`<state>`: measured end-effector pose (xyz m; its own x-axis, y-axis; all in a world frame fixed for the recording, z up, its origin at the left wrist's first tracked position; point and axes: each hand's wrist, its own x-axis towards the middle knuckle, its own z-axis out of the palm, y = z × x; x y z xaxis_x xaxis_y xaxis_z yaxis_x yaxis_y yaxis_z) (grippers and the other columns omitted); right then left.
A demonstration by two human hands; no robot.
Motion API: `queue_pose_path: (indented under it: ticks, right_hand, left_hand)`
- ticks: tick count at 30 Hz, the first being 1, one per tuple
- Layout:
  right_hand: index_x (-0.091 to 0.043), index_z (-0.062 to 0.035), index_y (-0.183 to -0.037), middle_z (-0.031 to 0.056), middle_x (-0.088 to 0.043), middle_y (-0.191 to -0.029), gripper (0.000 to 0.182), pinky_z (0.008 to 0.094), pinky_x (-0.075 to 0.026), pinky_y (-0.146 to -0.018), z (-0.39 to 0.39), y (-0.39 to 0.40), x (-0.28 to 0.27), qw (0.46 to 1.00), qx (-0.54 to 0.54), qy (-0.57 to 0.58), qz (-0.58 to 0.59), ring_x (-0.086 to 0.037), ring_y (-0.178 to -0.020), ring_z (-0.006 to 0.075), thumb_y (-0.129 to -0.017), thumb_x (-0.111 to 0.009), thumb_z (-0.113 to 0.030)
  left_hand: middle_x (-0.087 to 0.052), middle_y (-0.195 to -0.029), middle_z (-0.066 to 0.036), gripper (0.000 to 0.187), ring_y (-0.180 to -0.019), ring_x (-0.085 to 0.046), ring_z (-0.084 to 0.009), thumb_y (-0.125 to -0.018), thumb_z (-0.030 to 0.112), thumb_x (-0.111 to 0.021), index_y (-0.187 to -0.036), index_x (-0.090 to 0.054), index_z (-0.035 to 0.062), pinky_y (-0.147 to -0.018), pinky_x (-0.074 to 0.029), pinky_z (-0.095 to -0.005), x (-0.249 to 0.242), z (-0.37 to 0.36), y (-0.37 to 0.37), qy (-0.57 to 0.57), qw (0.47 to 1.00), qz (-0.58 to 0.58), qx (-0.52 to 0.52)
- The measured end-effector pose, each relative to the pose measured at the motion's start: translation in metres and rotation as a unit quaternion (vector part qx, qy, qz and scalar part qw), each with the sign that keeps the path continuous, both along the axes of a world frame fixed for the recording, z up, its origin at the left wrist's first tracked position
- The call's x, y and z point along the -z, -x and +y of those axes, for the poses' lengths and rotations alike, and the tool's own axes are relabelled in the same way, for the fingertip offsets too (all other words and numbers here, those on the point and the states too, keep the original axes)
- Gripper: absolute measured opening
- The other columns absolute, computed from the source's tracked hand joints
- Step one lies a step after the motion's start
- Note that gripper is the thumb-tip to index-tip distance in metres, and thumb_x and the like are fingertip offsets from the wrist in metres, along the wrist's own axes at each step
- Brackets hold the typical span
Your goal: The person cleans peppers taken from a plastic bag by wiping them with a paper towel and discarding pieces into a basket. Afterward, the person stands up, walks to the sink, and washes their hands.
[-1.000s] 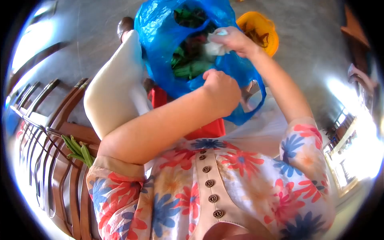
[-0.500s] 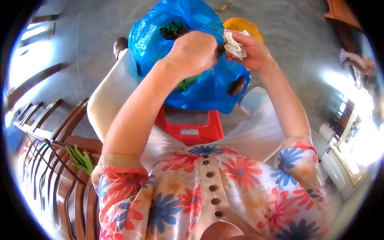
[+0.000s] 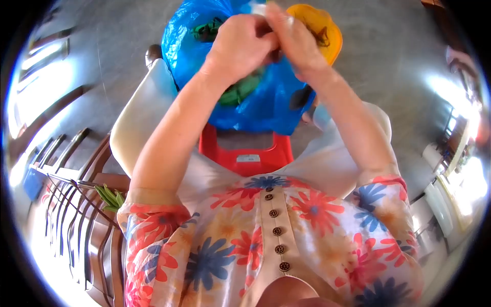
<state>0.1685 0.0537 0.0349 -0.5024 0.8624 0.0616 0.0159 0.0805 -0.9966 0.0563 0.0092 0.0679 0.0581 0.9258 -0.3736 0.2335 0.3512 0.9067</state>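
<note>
Both my hands meet above a blue plastic bag (image 3: pixel 179 56). My left hand (image 3: pixel 240 48) is closed, its fingers curled inward, and what it grips is hidden. My right hand (image 3: pixel 296 43) presses against the left one, its thumb side up. A blurred, crumpled white tissue (image 3: pixel 257 8) shows at the far side of the fingers, apparently in my right hand. Dark green leafy stuff (image 3: pixel 205 30) is visible in the bag's opening, and more green (image 3: pixel 240 91) shows under my left wrist.
A yellow bowl (image 3: pixel 335 38) with brownish scraps stands right of the bag. Between my knees is a red plastic stool (image 3: pixel 245 159). Long green pods (image 3: pixel 108 197) lie on wooden furniture (image 3: pixel 102 179) at the left. Grey floor (image 3: pixel 123 46) surrounds the bag.
My right hand has moved left and up to meet the left hand, carrying the white tissue. My left hand has shifted slightly up, and more of the yellow bowl shows.
</note>
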Motion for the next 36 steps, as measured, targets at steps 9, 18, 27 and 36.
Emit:
queue_pose_path:
  ticks: [9,18,27,36]
  right_hand:
    - [-0.056,-0.003,-0.104,0.0073,-0.058,-0.099,0.04,0.0269,-0.045,-0.077,0.018,-0.012,-0.012,0.871,0.007,0.486,0.075,-0.056,-0.089,0.016,-0.092,-0.039,-0.038]
    - [-0.056,-0.0023,-0.092,0.0028,-0.057,-0.083,0.035,0.0239,-0.042,-0.067,-0.008,-0.007,-0.021,0.98,-0.012,0.194,-0.029,-0.052,-0.074,0.009,-0.09,-0.044,-0.035]
    - [-0.057,-0.0015,-0.092,0.0047,-0.06,-0.067,0.041,0.0313,-0.05,-0.068,0.018,-0.033,-0.02,0.908,-0.147,0.382,0.09,-0.063,-0.068,0.0214,-0.091,-0.043,-0.04]
    - [-0.057,-0.0034,-0.091,0.0114,-0.062,-0.084,0.037,0.0314,-0.051,-0.074,0.01,-0.03,-0.029,0.861,-0.236,0.417,0.168,-0.062,-0.089,0.0265,-0.089,-0.048,-0.039]
  left_hand:
    - [-0.058,-0.068,-0.001,0.017,-0.054,-0.05,-0.0064,-0.078,0.01,-0.062,-0.091,-0.06,-0.0015,-0.052,-0.042,-0.0207,0.004,-0.015,-0.012,-0.078,0.997,0.021,0.013]
    - [-0.06,-0.069,-0.002,0.019,-0.055,-0.054,-0.007,-0.077,0.011,-0.063,-0.092,-0.061,-0.0006,-0.05,-0.043,-0.0205,0.011,-0.009,-0.005,-0.066,0.992,0.096,-0.054]
    - [-0.062,-0.079,-0.001,0.024,-0.065,-0.055,-0.0072,-0.081,0.021,-0.061,-0.099,-0.063,0.006,-0.054,-0.041,-0.0195,-0.014,0.009,0.039,-0.024,0.987,-0.076,-0.139]
    - [-0.062,-0.078,-0.003,0.025,-0.068,-0.056,-0.0091,-0.085,0.02,-0.058,-0.103,-0.061,0.0031,-0.061,-0.044,-0.0214,-0.013,0.006,0.03,0.043,0.936,-0.338,-0.088]
